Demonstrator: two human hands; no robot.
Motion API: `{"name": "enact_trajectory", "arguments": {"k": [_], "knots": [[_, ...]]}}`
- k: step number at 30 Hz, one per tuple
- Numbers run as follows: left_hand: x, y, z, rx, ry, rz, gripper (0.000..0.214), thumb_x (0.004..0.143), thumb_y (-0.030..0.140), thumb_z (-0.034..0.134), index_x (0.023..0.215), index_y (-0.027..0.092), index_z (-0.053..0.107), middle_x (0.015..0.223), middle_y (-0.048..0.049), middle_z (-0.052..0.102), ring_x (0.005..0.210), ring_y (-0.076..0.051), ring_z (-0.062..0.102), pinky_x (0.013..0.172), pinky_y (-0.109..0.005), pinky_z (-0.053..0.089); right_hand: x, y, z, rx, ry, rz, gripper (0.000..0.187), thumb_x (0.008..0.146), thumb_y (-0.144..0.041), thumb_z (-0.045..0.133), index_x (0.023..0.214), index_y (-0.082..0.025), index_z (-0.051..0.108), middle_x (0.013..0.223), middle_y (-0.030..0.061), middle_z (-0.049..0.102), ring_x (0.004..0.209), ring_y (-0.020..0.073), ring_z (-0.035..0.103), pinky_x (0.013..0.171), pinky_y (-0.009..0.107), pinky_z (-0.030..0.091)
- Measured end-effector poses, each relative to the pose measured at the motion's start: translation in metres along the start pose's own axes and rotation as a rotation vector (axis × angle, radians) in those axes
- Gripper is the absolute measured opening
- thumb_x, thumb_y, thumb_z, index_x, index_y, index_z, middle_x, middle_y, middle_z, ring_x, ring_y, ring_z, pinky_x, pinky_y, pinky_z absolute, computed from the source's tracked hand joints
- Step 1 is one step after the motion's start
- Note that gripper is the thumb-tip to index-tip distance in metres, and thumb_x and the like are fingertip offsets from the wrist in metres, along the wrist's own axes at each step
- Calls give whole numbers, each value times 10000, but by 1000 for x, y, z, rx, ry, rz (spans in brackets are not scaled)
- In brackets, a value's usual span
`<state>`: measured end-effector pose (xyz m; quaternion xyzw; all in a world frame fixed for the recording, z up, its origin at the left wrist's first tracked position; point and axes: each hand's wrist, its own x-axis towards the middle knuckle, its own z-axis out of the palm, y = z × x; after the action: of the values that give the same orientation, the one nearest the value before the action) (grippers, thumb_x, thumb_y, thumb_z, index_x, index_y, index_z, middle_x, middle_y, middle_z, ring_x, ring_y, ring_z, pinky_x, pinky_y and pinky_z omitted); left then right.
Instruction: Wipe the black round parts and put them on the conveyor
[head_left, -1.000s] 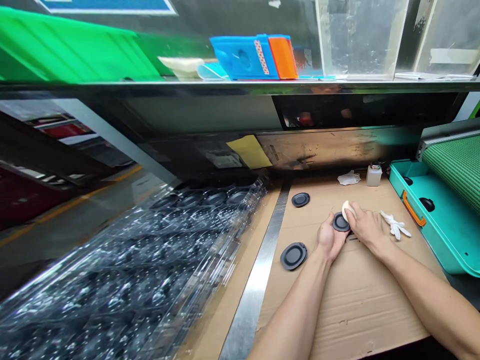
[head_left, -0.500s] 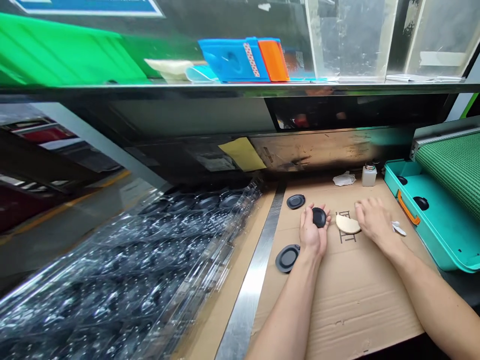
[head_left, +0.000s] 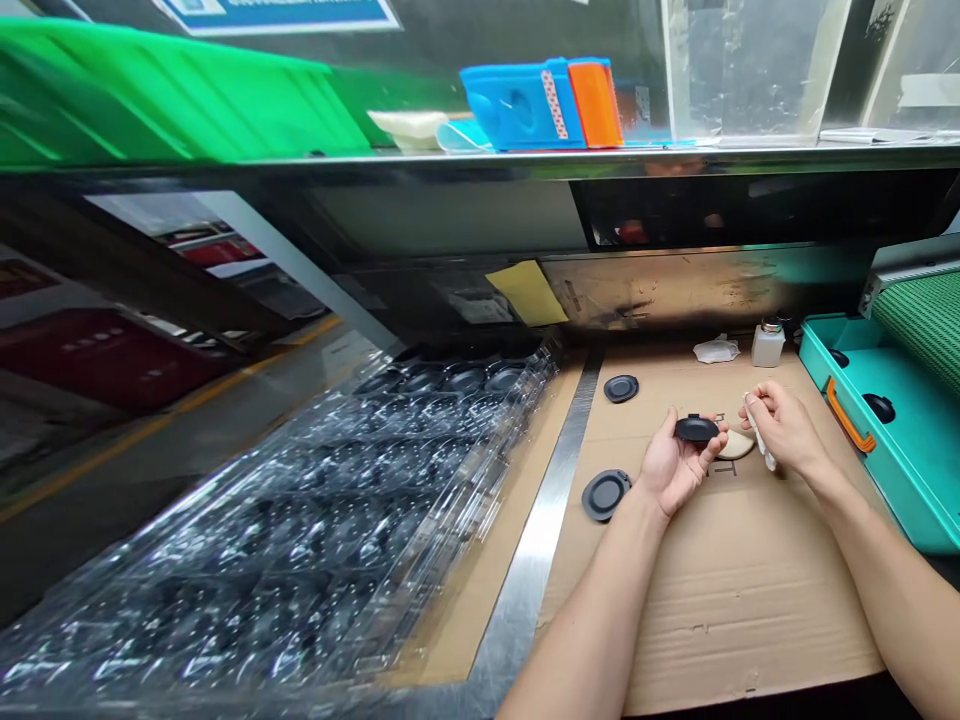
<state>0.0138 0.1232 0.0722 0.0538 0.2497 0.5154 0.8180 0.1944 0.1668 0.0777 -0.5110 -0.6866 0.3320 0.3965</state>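
Note:
My left hand (head_left: 679, 465), palm up, has its fingers closed round a round black compact case (head_left: 697, 429) with a small tab on its rim. To its right, my right hand (head_left: 784, 425) pinches a white cloth (head_left: 761, 440) that hangs down from the fingers. Between the hands, a cream half-round pad (head_left: 735, 445) lies on the cardboard, partly hidden by the left fingers. Left of my hands lie two more black pieces: a smaller round one (head_left: 621, 389) at the back and a larger ringed one (head_left: 606, 496) nearer to me.
Clear plastic trays (head_left: 360, 490) filled with black round parts cover the left side. At right, a teal bin (head_left: 900, 470) with an orange handle holds black pieces beside a green conveyor belt (head_left: 926, 320). A small white bottle (head_left: 768, 344) and crumpled tissue (head_left: 717, 349) stand at the back.
My right hand has picked up the white cloth from the cardboard and lifted it near the pad. My left hand has tilted the compact case and moved right, towards the pad. The view has swung left.

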Motion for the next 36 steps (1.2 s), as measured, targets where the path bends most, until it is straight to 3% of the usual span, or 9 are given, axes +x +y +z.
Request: {"name": "enact_trajectory", "arguments": {"k": [4,7,12,16,22,29,33,36], "knots": [[3,-1,-5,59,7,-136,644,987,599,268,963,58,617,805,-178,679,523,-134,640,437,-188,521,-4,-5,5,-46,-35,-54,262,917,-449,507,900,-202,594,831,19,679,748,150,617,662,250,458],[4,-3,-5,86,27,-151,682,993,596,215,936,43,611,753,-181,674,495,-140,644,409,-173,506,-5,-7,7,-101,-67,-58,223,883,-407,549,883,-201,634,811,13,685,761,157,625,682,254,466],[7,-8,-5,145,21,-135,682,1007,566,179,901,43,605,702,-177,670,487,-146,651,425,-174,524,-8,-13,7,-65,-240,6,206,874,-343,553,945,-191,673,837,19,733,694,148,667,644,238,473],[9,-11,-9,225,3,-100,702,1005,572,188,928,27,624,713,-178,677,518,-150,665,477,-185,551,-10,-17,3,-171,-289,-97,212,891,-304,524,876,-201,709,729,-9,711,710,144,642,678,234,445],[7,-18,-8,390,22,-64,595,976,612,324,932,101,626,707,-113,666,549,-171,668,504,-249,571,-11,-12,7,-353,-285,-257,201,887,-243,512,842,-210,706,839,7,699,762,142,600,689,236,394],[6,-28,-4,561,93,9,626,989,596,286,803,103,624,605,-75,607,430,-130,560,377,-214,456,-15,-13,8,-611,-306,-252,204,889,-246,501,812,-210,686,813,40,708,729,162,603,672,252,363],[8,-35,-3,715,155,102,656,969,632,312,718,106,612,582,-78,608,402,-121,540,351,-207,411,-15,-16,3,-595,-386,-223,234,868,-235,515,702,-217,679,691,28,703,670,161,614,690,247,383],[9,-37,-3,788,167,133,655,945,658,354,694,109,608,579,-72,606,389,-123,534,350,-219,402,-14,-16,3,-541,-364,-271,240,860,-209,501,692,-215,674,670,18,704,650,152,610,685,240,391]]}}
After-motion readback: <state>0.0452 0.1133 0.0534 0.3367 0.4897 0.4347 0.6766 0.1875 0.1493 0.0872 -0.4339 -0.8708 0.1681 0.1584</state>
